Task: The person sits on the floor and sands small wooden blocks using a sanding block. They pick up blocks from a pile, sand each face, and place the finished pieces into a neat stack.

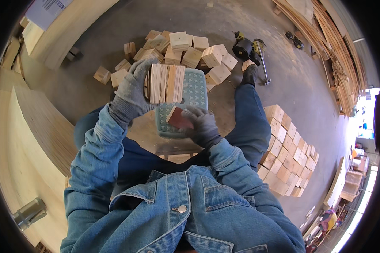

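Seated person, denim jacket, both hands in grey gloves. Left hand [135,90] curled around the left side of a layered wooden block [166,83]; fingers spread to its width, grip firm, striped side facing up. Block sits over the upper left part of a blue-green plastic stool [169,130], between the knees; cannot tell whether it touches the stool top.

Right hand [202,126] just below and to the right, fingers partly closed on a small reddish-brown pad [180,119] with a pale edge. Pad tilted, near the block's lower edge, a slight gap showing between them. Fingertips somewhat blurred.

Beyond the stool: loose heap of wooden blocks [190,57], lying at all angles on the grey floor [109,38]. Right of the right leg: neat stack of blocks [289,154], close rows. Green-and-black power tool [245,48] near the right shoe [250,75]. Long boards [333,50] along the far right.
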Tool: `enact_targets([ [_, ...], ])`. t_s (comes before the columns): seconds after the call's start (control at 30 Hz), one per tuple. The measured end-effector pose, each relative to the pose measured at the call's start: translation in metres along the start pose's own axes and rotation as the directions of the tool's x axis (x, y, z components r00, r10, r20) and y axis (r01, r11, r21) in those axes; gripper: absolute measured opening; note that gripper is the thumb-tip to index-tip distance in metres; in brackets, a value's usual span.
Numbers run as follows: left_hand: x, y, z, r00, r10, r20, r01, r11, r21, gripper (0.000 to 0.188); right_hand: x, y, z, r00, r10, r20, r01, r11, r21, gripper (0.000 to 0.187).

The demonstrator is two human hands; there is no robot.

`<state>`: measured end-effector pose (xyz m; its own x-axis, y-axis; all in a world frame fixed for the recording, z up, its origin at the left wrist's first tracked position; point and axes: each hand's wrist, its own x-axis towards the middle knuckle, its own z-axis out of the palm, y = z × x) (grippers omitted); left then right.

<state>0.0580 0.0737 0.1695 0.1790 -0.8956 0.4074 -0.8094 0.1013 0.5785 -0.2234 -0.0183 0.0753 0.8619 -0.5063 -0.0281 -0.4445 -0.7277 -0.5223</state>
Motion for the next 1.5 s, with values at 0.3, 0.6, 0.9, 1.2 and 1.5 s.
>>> enact_targets([
  [0.3,-0.020,0.025,0.028,0.944,-0.006,0.331,0.015,1.000,-0.025,0.108,-0.023,0.005,-0.077,0.942,0.305,-0.138,-0.078,0.600,0.796,0.063],
  [0.6,-0.026,0.034,0.043,0.906,0.239,0.350,-0.209,0.970,-0.121,0.107,-0.028,-0.020,-0.089,0.962,0.272,-0.002,-0.142,0.506,0.851,0.049],
  [0.9,-0.035,0.036,0.038,0.891,0.350,0.290,-0.320,0.936,-0.148,0.108,-0.023,-0.017,-0.102,0.976,0.197,0.088,-0.183,0.536,0.824,0.038],
  [1.2,-0.045,0.027,0.044,0.860,0.337,0.384,-0.331,0.940,-0.084,0.103,-0.021,-0.011,-0.080,0.969,0.211,0.129,-0.228,0.554,0.801,0.030],
  [1.5,-0.041,0.029,0.056,0.870,0.294,0.396,-0.249,0.955,-0.163,0.105,-0.016,-0.009,-0.084,0.948,0.304,0.094,-0.258,0.558,0.789,0.025],
])
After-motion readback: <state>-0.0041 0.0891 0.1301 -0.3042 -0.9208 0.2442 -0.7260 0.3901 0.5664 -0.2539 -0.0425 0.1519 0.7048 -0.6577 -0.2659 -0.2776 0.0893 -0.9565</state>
